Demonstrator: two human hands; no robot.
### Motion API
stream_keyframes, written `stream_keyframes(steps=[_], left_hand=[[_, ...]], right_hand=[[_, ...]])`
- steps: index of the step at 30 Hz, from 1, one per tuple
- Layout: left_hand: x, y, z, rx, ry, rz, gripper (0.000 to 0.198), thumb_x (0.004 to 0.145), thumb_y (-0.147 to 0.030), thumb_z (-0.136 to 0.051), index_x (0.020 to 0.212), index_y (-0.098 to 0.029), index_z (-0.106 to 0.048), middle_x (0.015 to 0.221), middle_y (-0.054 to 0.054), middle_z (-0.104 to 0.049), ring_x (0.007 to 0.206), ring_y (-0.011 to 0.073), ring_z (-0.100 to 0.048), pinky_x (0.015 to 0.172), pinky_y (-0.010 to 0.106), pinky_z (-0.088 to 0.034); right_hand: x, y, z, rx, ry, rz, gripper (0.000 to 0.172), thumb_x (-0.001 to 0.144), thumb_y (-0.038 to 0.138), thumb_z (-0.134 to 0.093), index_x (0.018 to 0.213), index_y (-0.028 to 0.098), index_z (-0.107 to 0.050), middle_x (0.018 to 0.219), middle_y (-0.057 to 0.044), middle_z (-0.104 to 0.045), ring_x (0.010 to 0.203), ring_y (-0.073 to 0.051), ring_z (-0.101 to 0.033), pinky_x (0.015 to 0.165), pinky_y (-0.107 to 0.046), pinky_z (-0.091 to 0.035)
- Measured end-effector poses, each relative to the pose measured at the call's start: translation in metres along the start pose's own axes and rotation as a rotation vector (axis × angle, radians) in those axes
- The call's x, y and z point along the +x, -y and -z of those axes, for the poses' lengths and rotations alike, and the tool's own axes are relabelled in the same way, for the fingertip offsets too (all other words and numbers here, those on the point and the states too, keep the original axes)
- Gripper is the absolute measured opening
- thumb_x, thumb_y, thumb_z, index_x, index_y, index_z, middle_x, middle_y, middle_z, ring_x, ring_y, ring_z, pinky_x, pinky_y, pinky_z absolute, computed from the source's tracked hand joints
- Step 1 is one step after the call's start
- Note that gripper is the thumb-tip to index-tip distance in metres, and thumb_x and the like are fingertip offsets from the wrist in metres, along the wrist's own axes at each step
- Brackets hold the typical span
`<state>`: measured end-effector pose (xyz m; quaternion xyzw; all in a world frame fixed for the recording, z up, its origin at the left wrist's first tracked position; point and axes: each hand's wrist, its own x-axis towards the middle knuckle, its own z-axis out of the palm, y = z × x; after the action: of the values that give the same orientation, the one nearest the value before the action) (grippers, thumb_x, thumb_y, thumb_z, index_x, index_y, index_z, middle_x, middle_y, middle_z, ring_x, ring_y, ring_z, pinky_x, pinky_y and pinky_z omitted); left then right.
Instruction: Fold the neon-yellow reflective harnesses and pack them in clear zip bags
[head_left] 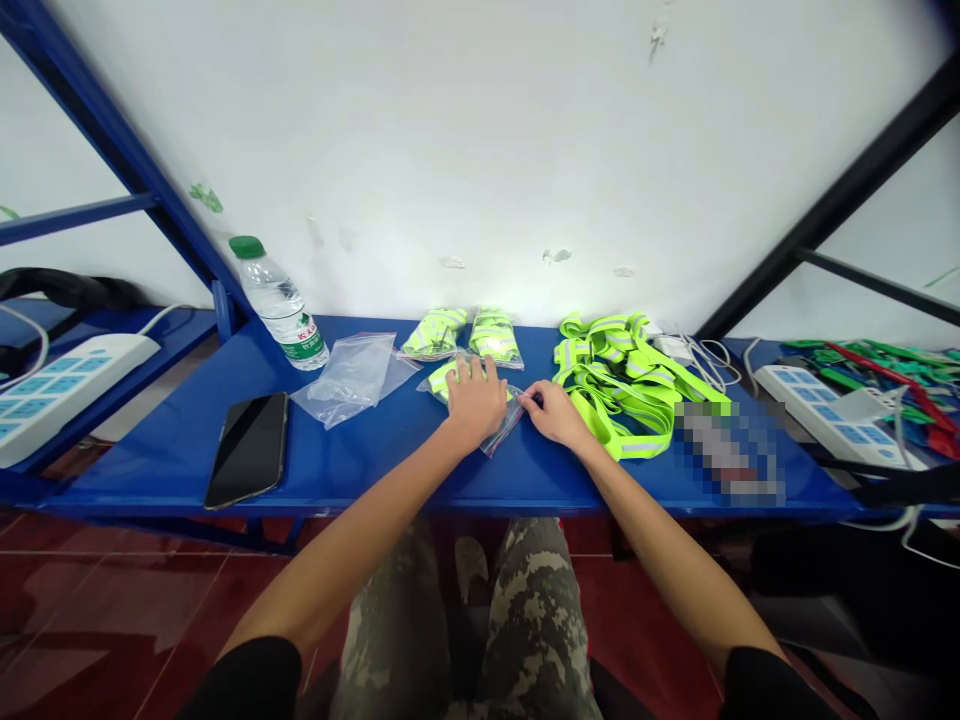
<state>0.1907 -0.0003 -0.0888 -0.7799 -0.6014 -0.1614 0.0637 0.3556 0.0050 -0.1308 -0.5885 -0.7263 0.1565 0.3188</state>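
My left hand (478, 402) lies flat with its fingers stretched over a clear zip bag (501, 432) that holds a folded neon-yellow reflective strap (439, 382). At the bag's right edge, my right hand (553, 412) is closed, thumb and fingertips pinching the plastic. The palm-side contact of my left hand is hidden. Behind it stand two filled bags, a left one (436, 332) and a right one (495, 335), with similar straps inside. A loose heap of neon-yellow reflective straps (622, 385) rests just right of my right hand.
Unfilled clear bags (352, 375) lie to the left, near a water bottle (283, 305) and a black phone (247, 450). A blurred-out item (731, 450) lies at the right of the blue table (420, 470). White cables (712, 362) run behind the strap heap.
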Motion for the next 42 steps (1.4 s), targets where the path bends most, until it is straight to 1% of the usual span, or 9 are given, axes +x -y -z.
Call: stream_keyframes(steps=[2,6,8,12,17,25,34,38,42], left_hand=[[0.004,0.003,0.013,0.040,0.061,-0.024,0.055,0.097,-0.033,-0.036,0.143,-0.003,-0.040,0.137,0.029,-0.051,0.131,0.0444,-0.042,0.100,0.059,-0.036],[0.032,0.015,0.030,-0.043,0.171,-0.428,0.066,0.086,-0.013,-0.045,0.150,-0.007,-0.029,0.135,0.025,-0.055,0.129,0.0340,-0.048,0.103,0.047,-0.039],[0.052,0.023,0.028,-0.150,0.234,-0.487,0.067,0.088,-0.021,-0.045,0.151,-0.008,-0.026,0.131,0.021,-0.059,0.122,0.0292,-0.055,0.099,0.039,-0.043],[0.073,0.033,0.009,-0.234,0.274,-0.393,0.056,0.097,-0.050,-0.032,0.135,-0.012,-0.048,0.122,0.018,-0.065,0.113,0.0291,-0.062,0.092,0.037,-0.047],[0.067,0.028,-0.008,-0.120,0.201,-0.281,0.044,0.100,-0.043,-0.025,0.113,-0.016,-0.057,0.110,0.013,-0.069,0.102,0.0278,-0.066,0.081,0.036,-0.049],[0.058,0.024,-0.002,-0.080,0.066,-0.068,0.040,0.101,-0.037,-0.025,0.108,-0.014,-0.057,0.102,0.013,-0.070,0.094,0.0248,-0.067,0.075,0.032,-0.046],[0.071,0.052,0.024,-0.368,0.012,-0.068,0.039,0.094,-0.048,-0.045,0.084,-0.018,-0.069,0.070,0.008,-0.068,0.071,0.0229,-0.064,0.067,0.030,-0.043],[0.070,0.051,0.027,-0.435,0.007,-0.120,0.032,0.093,-0.043,-0.048,0.090,-0.018,-0.068,0.079,0.007,-0.072,0.076,0.0224,-0.065,0.070,0.030,-0.044],[0.070,0.049,0.013,-0.582,0.006,-0.110,0.022,0.092,-0.029,-0.048,0.099,-0.017,-0.065,0.085,0.006,-0.072,0.078,0.0205,-0.066,0.072,0.031,-0.047]], right_hand=[[0.009,0.001,0.001,0.184,0.020,-0.028,0.016,0.086,0.032,-0.057,0.079,0.018,-0.063,0.077,-0.005,-0.067,0.072,-0.019,-0.060,0.072,-0.033,-0.047],[0.036,0.004,0.007,0.438,-0.009,0.000,0.022,0.079,0.040,-0.064,0.079,0.018,-0.065,0.074,-0.005,-0.068,0.067,-0.018,-0.060,0.065,-0.031,-0.047],[0.050,0.004,0.009,0.547,-0.028,-0.014,0.027,0.074,0.044,-0.069,0.079,0.018,-0.065,0.073,-0.005,-0.068,0.065,-0.017,-0.060,0.063,-0.031,-0.047],[0.066,0.000,0.004,0.761,-0.063,-0.114,0.037,0.064,0.049,-0.076,0.081,0.018,-0.066,0.074,-0.005,-0.069,0.066,-0.018,-0.062,0.062,-0.031,-0.050],[0.059,-0.004,-0.008,0.858,-0.061,-0.213,0.048,0.061,0.046,-0.080,0.097,0.018,-0.065,0.071,-0.001,-0.067,0.059,-0.014,-0.059,0.056,-0.029,-0.050],[0.052,0.005,-0.006,0.888,0.034,-0.318,0.046,0.054,0.047,-0.086,0.081,0.015,-0.068,0.067,-0.002,-0.067,0.056,-0.012,-0.056,0.051,-0.025,-0.045],[0.049,0.014,-0.008,0.858,0.079,-0.203,0.045,0.052,0.053,-0.085,0.071,0.017,-0.066,0.065,-0.002,-0.068,0.058,-0.013,-0.059,0.057,-0.027,-0.048],[0.049,0.017,-0.012,0.807,0.079,-0.122,0.041,0.058,0.052,-0.081,0.073,0.017,-0.066,0.069,-0.002,-0.069,0.063,-0.015,-0.062,0.064,-0.030,-0.050],[0.049,0.016,-0.014,0.810,0.060,-0.128,0.038,0.060,0.048,-0.081,0.079,0.017,-0.068,0.070,-0.002,-0.069,0.064,-0.015,-0.062,0.064,-0.030,-0.050]])
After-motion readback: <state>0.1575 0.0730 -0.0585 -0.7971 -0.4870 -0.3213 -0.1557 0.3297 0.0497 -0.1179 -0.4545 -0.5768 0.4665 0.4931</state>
